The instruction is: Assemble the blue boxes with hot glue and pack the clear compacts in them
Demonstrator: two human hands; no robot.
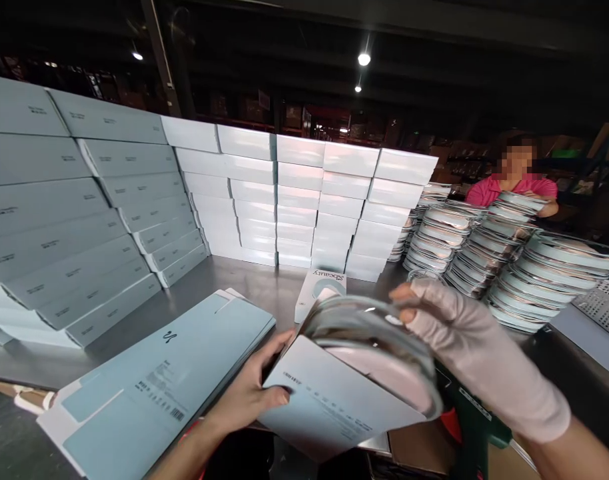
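My left hand [252, 390] grips the near edge of an open pale blue carton [329, 407], held above the steel table [264, 283]. My right hand [464, 347], in a light fingerless glove, holds a round clear plastic tray [379, 347] with a pink inside, tilted at the carton's open end. The tray is blurred. A stack of flat unfolded blue cartons [149, 387] lies to the left of my left hand. One closed box [317, 290] stands just beyond the tray.
Walls of closed pale boxes [309, 200] line the table's back, with more boxes [64, 220] on the left. Stacks of round clear trays [489, 247] fill the right side. A person in a pink shirt [509, 187] stands behind those stacks. A green tool [477, 417] lies under my right wrist.
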